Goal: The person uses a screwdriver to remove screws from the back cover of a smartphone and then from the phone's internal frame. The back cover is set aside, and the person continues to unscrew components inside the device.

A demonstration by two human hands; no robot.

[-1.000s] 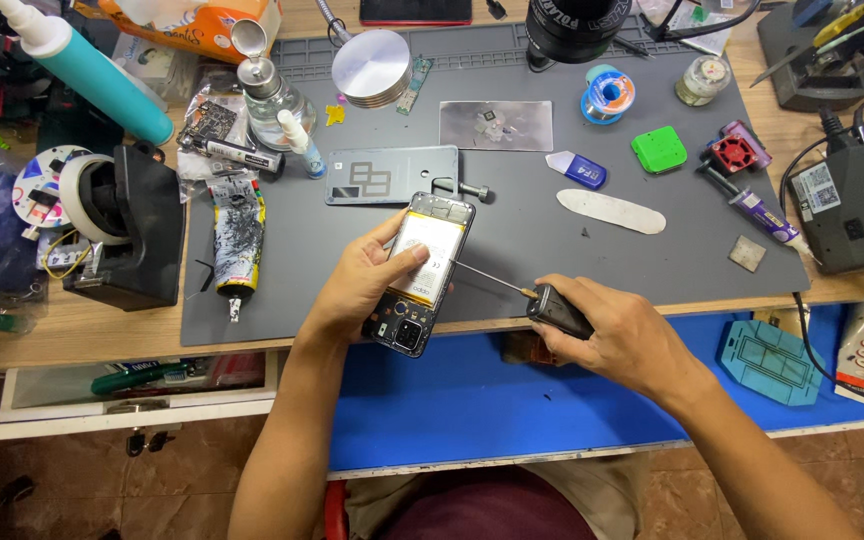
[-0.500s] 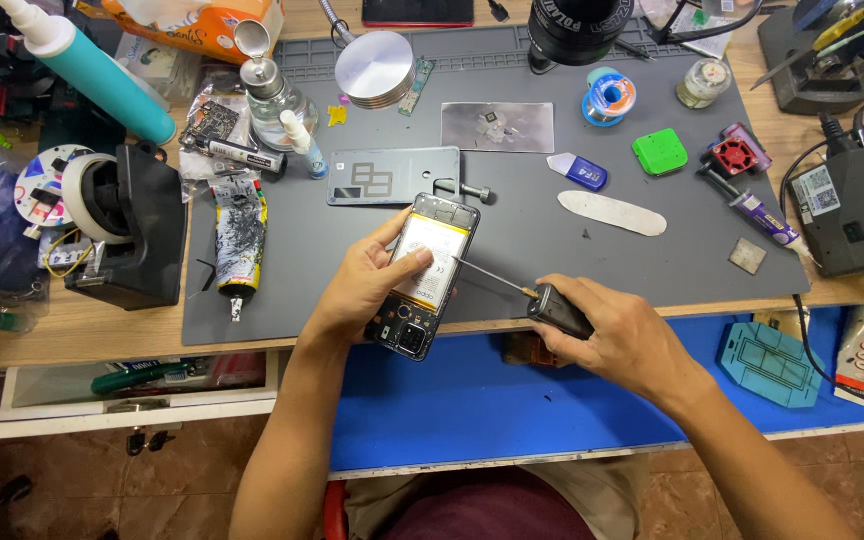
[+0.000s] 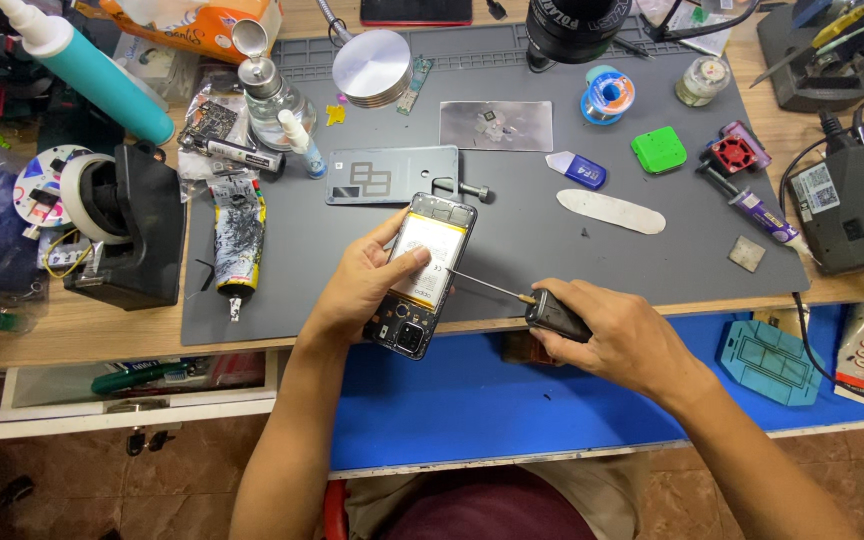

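Observation:
An opened phone with its back cover off lies on the grey work mat, its white battery showing. My left hand grips the phone from the left, thumb resting on the battery. My right hand holds a black-handled screwdriver; its thin shaft points left and its tip touches the phone's right edge. The grey back cover lies on the mat just beyond the phone.
A squeezed glue tube, a black tape dispenser, a teal bottle, a round metal disc, a solder spool, a green pad and a white pry tool crowd the mat. A blue shelf sits below.
The phone has tilted slightly more upright in my left hand. The screwdriver stays at its right edge; my right hand has barely moved.

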